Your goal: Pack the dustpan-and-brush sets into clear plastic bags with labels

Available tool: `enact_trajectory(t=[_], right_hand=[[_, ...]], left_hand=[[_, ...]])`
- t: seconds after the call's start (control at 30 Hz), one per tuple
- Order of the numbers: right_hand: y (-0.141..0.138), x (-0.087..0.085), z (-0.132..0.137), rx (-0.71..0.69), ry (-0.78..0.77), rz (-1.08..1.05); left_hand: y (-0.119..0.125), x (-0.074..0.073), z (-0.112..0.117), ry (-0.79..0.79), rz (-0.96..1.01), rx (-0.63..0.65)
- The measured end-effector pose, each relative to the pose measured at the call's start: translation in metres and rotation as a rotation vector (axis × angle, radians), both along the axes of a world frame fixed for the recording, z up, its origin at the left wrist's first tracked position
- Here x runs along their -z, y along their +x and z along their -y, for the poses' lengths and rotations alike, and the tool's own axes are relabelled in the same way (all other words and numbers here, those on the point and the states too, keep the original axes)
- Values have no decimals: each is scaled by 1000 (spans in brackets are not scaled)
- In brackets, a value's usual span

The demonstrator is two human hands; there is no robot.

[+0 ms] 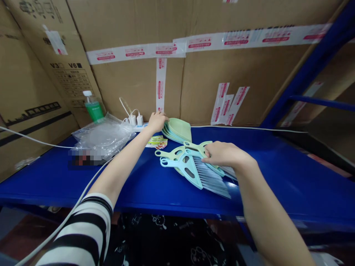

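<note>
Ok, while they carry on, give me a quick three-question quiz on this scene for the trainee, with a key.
1. Multiple choice: which things is the right hand at?
A) the plastic bags
B) the brushes
C) the chargers
2. True or false: the left hand is at the stack of dustpans.
3. Fill in the blank: the bottle has a ____ cap.

Key: 1. B; 2. True; 3. white
</note>
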State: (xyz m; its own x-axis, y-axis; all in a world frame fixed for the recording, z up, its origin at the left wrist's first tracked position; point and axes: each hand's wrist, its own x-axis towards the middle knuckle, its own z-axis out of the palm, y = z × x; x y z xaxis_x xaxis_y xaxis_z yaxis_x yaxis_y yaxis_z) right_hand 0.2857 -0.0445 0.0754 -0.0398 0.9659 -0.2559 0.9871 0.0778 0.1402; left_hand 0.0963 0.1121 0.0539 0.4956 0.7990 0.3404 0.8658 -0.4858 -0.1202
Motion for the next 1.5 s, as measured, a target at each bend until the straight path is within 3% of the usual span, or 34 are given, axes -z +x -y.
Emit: enact_trajectory(t=[0.17,0.43,0.83,1.07,1.2,1.37,1.5], right_hand=[[0,2,-2,-37,-17,43],[-1,0,0,18,47,13],[-8,3,13,-233,155,-136],[-6,4,8,-108,206,-89],[-5,6,5,-93,191,-90],[-3,6,1,-51,189,-89],[1,7,-4,-37,209,-97]], left_hand=[[3,7,0,40,-20,21],[3,9,-3,75,-87,69],[4,6,0,75,-107,29],[5,3,11,57,-104,30],[9,1,38,86,-92,73],[13,4,107,121,-67,182],[9,13,167,-122,-42,348]])
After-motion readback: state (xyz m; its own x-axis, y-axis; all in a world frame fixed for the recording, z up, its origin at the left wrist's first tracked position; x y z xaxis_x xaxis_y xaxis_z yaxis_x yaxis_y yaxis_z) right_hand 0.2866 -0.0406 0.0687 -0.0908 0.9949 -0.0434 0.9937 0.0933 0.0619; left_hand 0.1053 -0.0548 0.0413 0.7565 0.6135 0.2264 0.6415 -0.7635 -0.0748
